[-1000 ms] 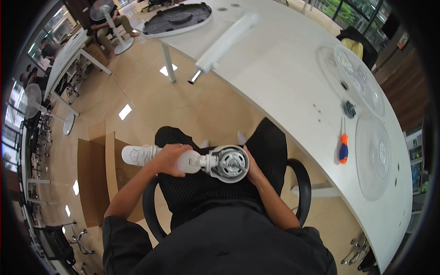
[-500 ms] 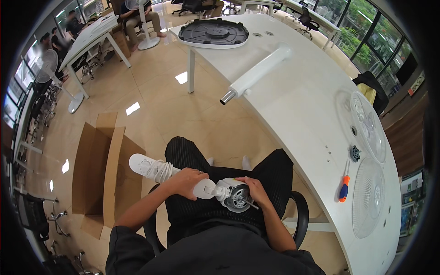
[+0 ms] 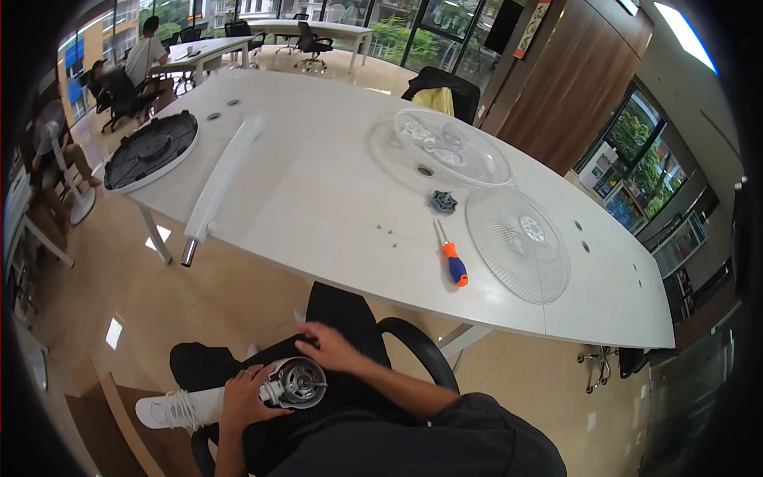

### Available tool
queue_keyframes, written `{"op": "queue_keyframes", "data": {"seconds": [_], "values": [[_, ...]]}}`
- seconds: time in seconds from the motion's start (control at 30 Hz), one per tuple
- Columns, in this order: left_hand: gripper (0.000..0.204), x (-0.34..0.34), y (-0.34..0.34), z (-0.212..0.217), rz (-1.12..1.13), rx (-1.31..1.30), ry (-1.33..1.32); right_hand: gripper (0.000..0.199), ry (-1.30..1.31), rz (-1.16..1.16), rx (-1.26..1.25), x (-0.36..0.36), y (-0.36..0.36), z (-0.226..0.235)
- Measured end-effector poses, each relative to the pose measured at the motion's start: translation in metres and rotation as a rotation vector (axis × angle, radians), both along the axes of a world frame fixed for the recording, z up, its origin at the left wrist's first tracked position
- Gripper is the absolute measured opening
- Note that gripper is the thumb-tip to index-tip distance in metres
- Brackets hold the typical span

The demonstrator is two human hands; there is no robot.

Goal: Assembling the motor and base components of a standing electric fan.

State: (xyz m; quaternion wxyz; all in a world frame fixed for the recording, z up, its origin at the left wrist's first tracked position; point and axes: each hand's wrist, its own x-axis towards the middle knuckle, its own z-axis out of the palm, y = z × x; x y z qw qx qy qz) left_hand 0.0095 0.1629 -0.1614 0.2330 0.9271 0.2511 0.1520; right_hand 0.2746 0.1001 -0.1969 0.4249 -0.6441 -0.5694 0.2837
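Note:
Across my lap lies a white fan body, its power cord wound round the stem. At its right end sits the fan motor, silver and round, with a thin metal shaft facing up. My left hand is closed round the neck just beside the motor. Above the motor, apart from it, is my right hand, its fingers spread and slightly blurred, with nothing visible in them.
On the white table lie a screwdriver, a round fan grille, another grille with clear blades, a dark knob, several screws, a white pole and a round base. A cardboard box stands at lower left.
My view has swung to the right, toward the table. My right hand has let go of the motor and lifted away; the left still holds the fan body.

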Motion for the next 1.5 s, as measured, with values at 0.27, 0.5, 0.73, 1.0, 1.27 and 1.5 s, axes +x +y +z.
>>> {"op": "queue_keyframes", "data": {"seconds": [0.27,0.5,0.73,1.0,1.27,1.5], "values": [[0.095,-0.001,-0.002,-0.003,0.065,0.099,0.004,0.025,-0.345,-0.646,0.401,0.26,0.101,0.209],[0.085,0.001,0.0,0.014,0.076,0.045,-0.029,0.043,-1.047,-0.75,-0.012,0.427,0.169,0.174],[0.079,-0.004,-0.008,0.024,0.054,0.111,0.075,0.043,-0.911,-1.008,0.244,0.405,0.187,0.135],[0.087,0.01,-0.002,0.036,0.076,-0.107,0.093,0.063,-0.796,-0.901,0.346,0.378,0.144,0.156],[0.08,0.006,0.009,0.001,0.057,0.034,-0.003,0.066,-0.841,-0.681,0.243,0.381,0.089,0.177],[0.089,0.002,0.007,-0.001,0.091,-0.013,0.026,0.06,-0.986,-0.531,0.095,0.375,0.066,0.196]]}}
